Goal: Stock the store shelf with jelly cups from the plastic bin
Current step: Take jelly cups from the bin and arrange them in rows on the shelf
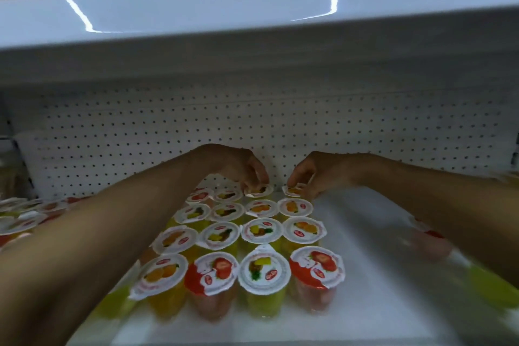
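Left hand point(238, 167): fingers curled down, tips pinching the lid rim of the column-3 rear cup point(259, 190). Right hand point(314, 174): same grip on the column-4 rear cup point(293, 191). Both cups sit near the pegboard point(365, 126); cannot tell whether their bases are seated.

Shelf point(365, 303): smooth glossy white deck, its front edge farthest from the pegboard. Jelly cups point(264, 272) stand on it in 4 columns by 4 rows, closely packed, running back toward the pegboard. A bare strip of deck lies right of the block, ending at blurred cups point(429, 236). More cups point(22, 219) stand left of the block, beyond the left forearm.

Cups: clear tapered plastic with yellow, orange or red fill; round foil lids with fruit print. All upright, long axis vertical, lids up.

Pegboard: matte white, regular holes. The upper shelf point(252, 22) overhangs and limits headroom.
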A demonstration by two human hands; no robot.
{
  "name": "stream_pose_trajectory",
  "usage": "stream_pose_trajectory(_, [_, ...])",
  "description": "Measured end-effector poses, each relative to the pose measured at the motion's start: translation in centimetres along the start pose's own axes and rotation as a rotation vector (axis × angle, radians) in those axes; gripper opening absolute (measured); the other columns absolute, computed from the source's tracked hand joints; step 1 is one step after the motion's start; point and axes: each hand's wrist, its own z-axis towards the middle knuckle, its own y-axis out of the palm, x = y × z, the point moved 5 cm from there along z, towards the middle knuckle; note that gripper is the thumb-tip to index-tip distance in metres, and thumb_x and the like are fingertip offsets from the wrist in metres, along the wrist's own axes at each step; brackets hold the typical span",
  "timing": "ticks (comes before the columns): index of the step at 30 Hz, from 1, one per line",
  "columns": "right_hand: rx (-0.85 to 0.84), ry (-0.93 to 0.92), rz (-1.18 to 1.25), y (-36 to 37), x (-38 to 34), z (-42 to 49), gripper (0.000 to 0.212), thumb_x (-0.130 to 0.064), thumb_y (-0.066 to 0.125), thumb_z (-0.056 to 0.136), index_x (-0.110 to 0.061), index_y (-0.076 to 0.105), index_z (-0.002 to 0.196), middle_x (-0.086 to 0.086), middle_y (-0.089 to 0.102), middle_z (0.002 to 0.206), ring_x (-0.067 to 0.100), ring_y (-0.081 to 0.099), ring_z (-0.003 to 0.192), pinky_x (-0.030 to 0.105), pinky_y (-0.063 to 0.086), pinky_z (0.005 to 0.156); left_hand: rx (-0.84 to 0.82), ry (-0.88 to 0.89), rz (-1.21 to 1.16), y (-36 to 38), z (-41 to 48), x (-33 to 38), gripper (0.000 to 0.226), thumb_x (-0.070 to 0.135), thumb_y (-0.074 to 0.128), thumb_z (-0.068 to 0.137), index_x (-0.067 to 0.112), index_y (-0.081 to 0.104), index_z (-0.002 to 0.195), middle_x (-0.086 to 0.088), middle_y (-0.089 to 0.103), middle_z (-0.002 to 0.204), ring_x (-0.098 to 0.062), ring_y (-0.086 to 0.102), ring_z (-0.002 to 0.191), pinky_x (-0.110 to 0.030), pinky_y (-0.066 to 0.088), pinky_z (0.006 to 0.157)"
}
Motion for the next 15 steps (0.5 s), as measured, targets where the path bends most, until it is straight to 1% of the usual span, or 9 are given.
stream_pose_trajectory(2, [0.0, -0.017, -0.033, 0.3, -0.5, 0.5, 0.041, -0.022, 0.077, 0.079, -0.023, 0.067, 0.119, -0.004, 0.06, 0.122, 0.009, 0.057, 0.11, 0.021, 0.053, 0.089, -0.018, 0.032, 0.006, -0.2, -0.6, 0.2, 0.039, 0.011, 0.074, 0.083, 0.019, 0.068, 0.121, -0.002, 0.071, 0.113, -0.019, 0.067, 0.104, -0.034, 0.054, 0.095])
stream_pose_trajectory(5, [-0.013, -0.015, -0.063, 0.6, -0.9, 0.9, 0.041, -0.019, 0.073, 0.082, -0.025, 0.066, 0.122, -0.006, 0.058, 0.126, 0.009, 0.053, 0.116, 0.027, 0.049, 0.099, -0.023, 0.034, -0.028, -0.1, -1.0, 0.2, 0.038, 0.008, 0.072, 0.085, 0.015, 0.067, 0.122, -0.008, 0.07, 0.116, -0.025, 0.066, 0.107, -0.04, 0.052, 0.098])
stream_pose_trajectory(7, [-0.031, -0.013, -0.052, 0.6, -1.0, 0.8, 0.041, -0.015, 0.072, 0.083, -0.025, 0.066, 0.122, -0.005, 0.059, 0.127, 0.01, 0.054, 0.115, 0.028, 0.049, 0.1, -0.015, 0.039, -0.054, -0.1, -1.5, 0.1, 0.037, 0.007, 0.07, 0.086, 0.015, 0.067, 0.122, -0.008, 0.069, 0.118, -0.024, 0.065, 0.107, -0.04, 0.051, 0.1])
stream_pose_trajectory(10, [-0.043, -0.007, -0.033, 0.6, -1.0, 0.7, 0.041, -0.008, 0.068, 0.084, -0.023, 0.066, 0.122, -0.005, 0.06, 0.125, 0.01, 0.055, 0.114, 0.026, 0.05, 0.098, -0.024, 0.057, -0.053, -0.1, -2.4, 0.6, 0.038, 0.006, 0.068, 0.088, 0.013, 0.064, 0.125, -0.008, 0.067, 0.121, -0.017, 0.06, 0.103, -0.036, 0.049, 0.099])
stream_pose_trajectory(13, [-0.038, 0.006, -0.021, 0.6, -0.9, 0.6, 0.043, -0.003, 0.067, 0.082, -0.025, 0.068, 0.119, -0.003, 0.061, 0.123, 0.012, 0.056, 0.113, 0.028, 0.05, 0.099, -0.022, 0.063, -0.08, 0.0, -2.7, 0.9, 0.037, 0.006, 0.064, 0.091, 0.009, 0.062, 0.128, -0.012, 0.065, 0.124, -0.017, 0.059, 0.1, -0.036, 0.048, 0.098])
stream_pose_trajectory(15, [-0.038, 0.016, 0.005, 0.7, -0.9, 0.6, 0.045, 0.0, 0.067, 0.08, -0.025, 0.069, 0.117, -0.002, 0.062, 0.122, 0.014, 0.057, 0.113, 0.03, 0.051, 0.098, -0.017, 0.072, -0.089, 0.1, -2.7, 0.8, 0.037, 0.007, 0.064, 0.092, 0.009, 0.062, 0.128, -0.011, 0.065, 0.124, -0.021, 0.062, 0.104, -0.035, 0.048, 0.099])
